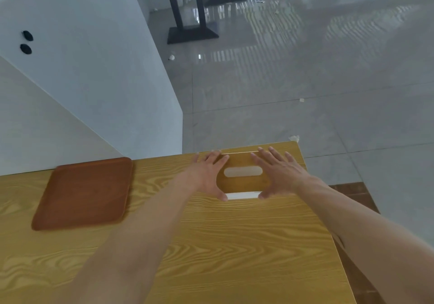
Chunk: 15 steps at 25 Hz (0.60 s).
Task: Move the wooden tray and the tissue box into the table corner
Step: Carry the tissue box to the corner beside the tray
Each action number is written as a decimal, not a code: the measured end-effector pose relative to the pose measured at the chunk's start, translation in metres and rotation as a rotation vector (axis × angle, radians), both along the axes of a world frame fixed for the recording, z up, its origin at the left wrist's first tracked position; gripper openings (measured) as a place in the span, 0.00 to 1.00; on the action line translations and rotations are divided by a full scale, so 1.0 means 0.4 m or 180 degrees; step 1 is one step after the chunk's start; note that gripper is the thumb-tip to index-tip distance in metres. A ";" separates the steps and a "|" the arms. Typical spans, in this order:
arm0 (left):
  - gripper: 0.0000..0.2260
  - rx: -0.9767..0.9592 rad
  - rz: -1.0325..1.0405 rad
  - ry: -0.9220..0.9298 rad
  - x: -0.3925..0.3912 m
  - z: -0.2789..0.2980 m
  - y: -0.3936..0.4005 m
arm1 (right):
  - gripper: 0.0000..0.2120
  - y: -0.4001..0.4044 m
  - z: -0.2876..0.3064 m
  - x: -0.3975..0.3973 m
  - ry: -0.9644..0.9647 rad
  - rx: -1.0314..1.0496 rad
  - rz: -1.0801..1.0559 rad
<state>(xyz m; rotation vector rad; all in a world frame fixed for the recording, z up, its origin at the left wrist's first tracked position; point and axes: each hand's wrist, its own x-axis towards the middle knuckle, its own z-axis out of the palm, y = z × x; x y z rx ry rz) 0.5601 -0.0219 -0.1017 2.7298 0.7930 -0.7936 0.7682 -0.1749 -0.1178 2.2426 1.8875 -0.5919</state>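
The tissue box, with a wooden lid, white sides and an oval slot showing tissue, stands near the table's far right corner. My left hand presses against its left side and my right hand against its right side, fingers spread, thumbs at its near edge. The reddish-brown wooden tray lies flat at the far left of the table against the white wall, apart from both hands.
The light wood-grain table ends just beyond the box and at the right. A white wall borders the table's far left. Grey tiled floor and black table legs lie beyond.
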 end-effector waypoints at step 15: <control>0.56 0.0104 0.0074 -0.0285 -0.022 0.040 -0.106 | 0.61 -0.066 0.046 -0.042 -0.0154 0.0144 0.0167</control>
